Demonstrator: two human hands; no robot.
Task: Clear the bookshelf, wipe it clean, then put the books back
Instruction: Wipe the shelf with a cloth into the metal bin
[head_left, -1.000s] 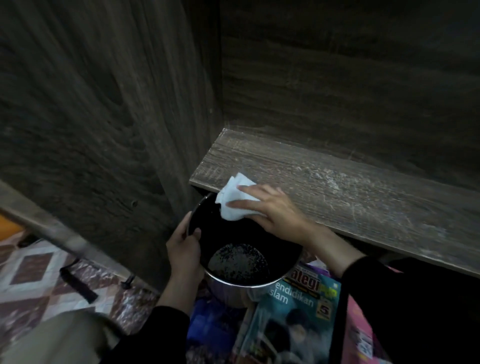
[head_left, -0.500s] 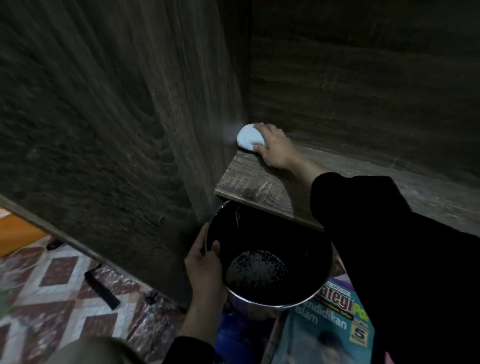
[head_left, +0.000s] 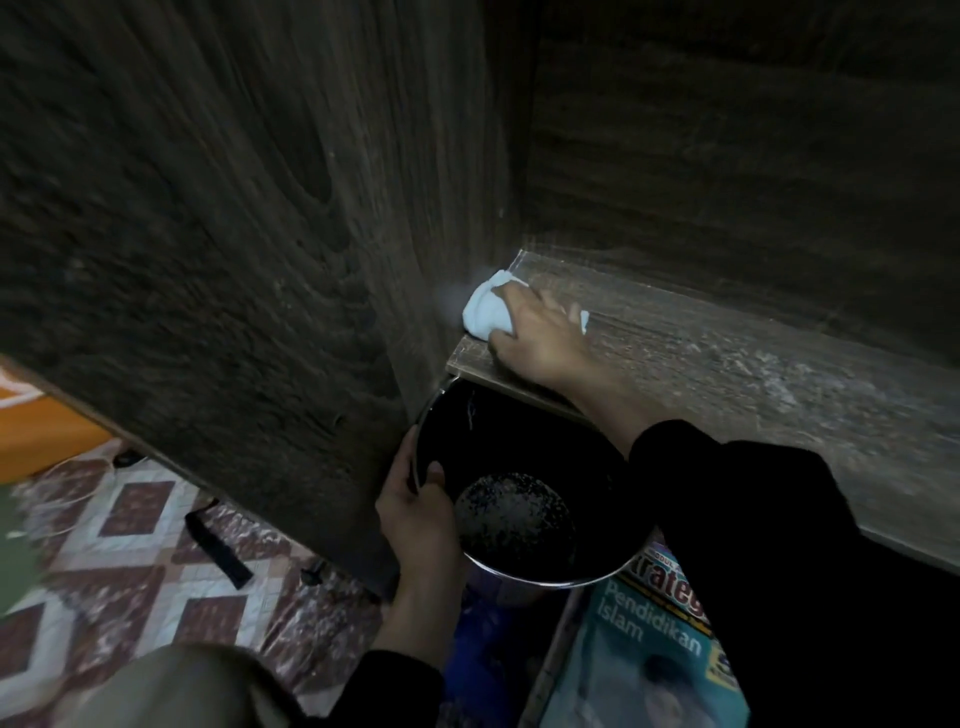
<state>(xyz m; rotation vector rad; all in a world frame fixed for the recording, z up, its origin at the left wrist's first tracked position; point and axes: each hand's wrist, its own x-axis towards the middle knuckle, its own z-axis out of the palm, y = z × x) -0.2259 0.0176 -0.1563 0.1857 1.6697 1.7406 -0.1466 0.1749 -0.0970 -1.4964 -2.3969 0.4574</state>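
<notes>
- Our right hand (head_left: 543, 338) lies palm down on the white cloth (head_left: 483, 312). The fingers are bent over it, so the hand grips the bunched cloth and presses it on the board. A small tip of the cloth shows out at the far side of the hand.
- One second ago this hand held the cloth at the front edge, just above the pot. Half a second ago it had reached the back corner, and now it is still near that corner.
- Just left of the hand, the cloth touches the side panel (head_left: 311, 260).
- To the right of the hand, the shelf (head_left: 779, 395) carries pale streaks of dust and no books.
- We judge from this that the clearing of this board is done and the wiping is in its first strokes, with most of the board still to do.
- Below the right hand and nearer to us, our left hand (head_left: 415, 514) grips the rim of the dark pot (head_left: 519, 499), thumb inside and fingers outside. This grip is the same in all three moments, with the pot just under the front edge.
- We think the pot waits there to catch the dust, so the next pull probably comes toward it.
- Under the right forearm, beside the pot, a blue book (head_left: 644, 649) lies off the shelf. Putting books back comes later.
</notes>
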